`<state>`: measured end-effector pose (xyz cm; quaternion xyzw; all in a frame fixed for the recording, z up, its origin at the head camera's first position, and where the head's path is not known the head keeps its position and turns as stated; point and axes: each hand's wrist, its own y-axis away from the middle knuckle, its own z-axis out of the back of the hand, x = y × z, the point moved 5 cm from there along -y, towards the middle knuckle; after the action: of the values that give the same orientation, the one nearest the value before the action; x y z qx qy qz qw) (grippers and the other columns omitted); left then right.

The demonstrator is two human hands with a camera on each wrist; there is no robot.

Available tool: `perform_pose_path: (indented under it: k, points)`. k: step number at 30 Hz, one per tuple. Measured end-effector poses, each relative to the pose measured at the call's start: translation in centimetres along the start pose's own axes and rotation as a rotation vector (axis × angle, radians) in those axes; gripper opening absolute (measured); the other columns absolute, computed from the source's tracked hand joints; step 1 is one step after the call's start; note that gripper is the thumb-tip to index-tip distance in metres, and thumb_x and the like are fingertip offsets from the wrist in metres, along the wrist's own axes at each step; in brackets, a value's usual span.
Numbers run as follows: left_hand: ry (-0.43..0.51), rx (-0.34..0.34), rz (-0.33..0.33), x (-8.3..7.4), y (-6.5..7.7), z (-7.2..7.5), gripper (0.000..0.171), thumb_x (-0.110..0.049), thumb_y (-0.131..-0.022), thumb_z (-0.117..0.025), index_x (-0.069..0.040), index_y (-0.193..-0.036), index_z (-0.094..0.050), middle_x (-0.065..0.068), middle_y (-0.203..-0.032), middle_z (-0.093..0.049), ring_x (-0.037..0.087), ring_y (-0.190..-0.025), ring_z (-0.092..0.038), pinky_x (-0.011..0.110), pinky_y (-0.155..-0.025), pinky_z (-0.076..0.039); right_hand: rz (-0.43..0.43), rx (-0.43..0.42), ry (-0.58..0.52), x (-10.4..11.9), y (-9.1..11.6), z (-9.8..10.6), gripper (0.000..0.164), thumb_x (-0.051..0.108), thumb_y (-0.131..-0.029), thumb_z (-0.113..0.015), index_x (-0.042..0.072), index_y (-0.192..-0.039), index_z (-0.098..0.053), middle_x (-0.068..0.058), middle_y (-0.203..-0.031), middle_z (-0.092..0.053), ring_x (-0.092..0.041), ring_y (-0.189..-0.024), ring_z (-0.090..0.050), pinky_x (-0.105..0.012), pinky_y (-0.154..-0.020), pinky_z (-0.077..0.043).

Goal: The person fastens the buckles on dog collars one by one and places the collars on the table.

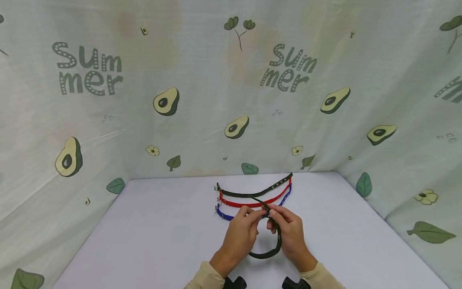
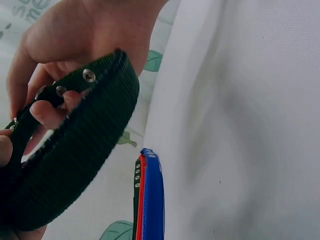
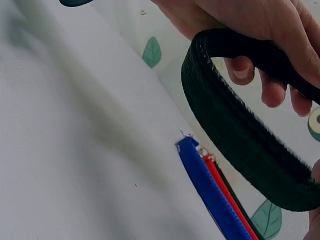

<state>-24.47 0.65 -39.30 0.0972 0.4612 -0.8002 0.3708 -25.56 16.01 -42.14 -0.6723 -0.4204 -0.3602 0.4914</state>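
Observation:
A dark green fabric collar with metal eyelets is bent into a loop between both hands. The left hand pinches it near its ends, thumb and index finger meeting at the strap. From the other side, the right hand also grips the strap, its fingertips close to the left ones. A narrow strap end sticks up beyond the fingers in the head view. The ribbed outer band curves below the hands in the right wrist view. Fingers hide the exact joint where the ends meet.
Beyond the hands, a dark green collar, a red collar and a blue collar lie side by side on the white table. A patterned cloth hangs around the table.

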Motion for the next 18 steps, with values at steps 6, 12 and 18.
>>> perform_pose_path:
  k: [6,12,18]
  points:
    - [-0.004,0.007,0.0,0.22,-0.15,0.09,0.025,-0.006,-0.099,-0.062,-0.016,-0.118,-0.073,0.0,-0.092,-0.055,-0.005,-0.062,-0.051,0.008,-0.054,-0.041,0.026,0.061,0.057,0.2,-0.3,0.2,0.023,0.005,-0.098,-0.063,-0.014,-0.112,-0.066,-0.014,-0.079,-0.069,-0.017,-0.054,-0.061,-0.025,-0.05,-0.05]
    - [-0.033,-0.025,-0.007,0.23,-0.39,0.23,0.024,-0.004,-0.098,-0.063,-0.017,-0.115,-0.074,0.0,-0.091,-0.056,0.003,-0.068,-0.054,0.01,-0.057,-0.043,0.021,0.119,0.211,0.39,-0.65,0.41,0.021,0.011,-0.099,-0.063,-0.004,-0.113,-0.07,-0.016,-0.079,-0.068,-0.025,-0.057,-0.064,-0.03,-0.053,-0.054]
    - [-0.059,-0.008,0.008,0.44,-0.2,0.17,0.023,-0.003,-0.097,-0.063,-0.018,-0.111,-0.074,-0.001,-0.09,-0.055,0.005,-0.069,-0.054,0.011,-0.058,-0.044,0.013,0.148,0.231,0.01,-0.36,0.45,0.019,0.011,-0.099,-0.063,-0.003,-0.112,-0.07,-0.014,-0.082,-0.069,-0.026,-0.057,-0.065,-0.031,-0.053,-0.053]
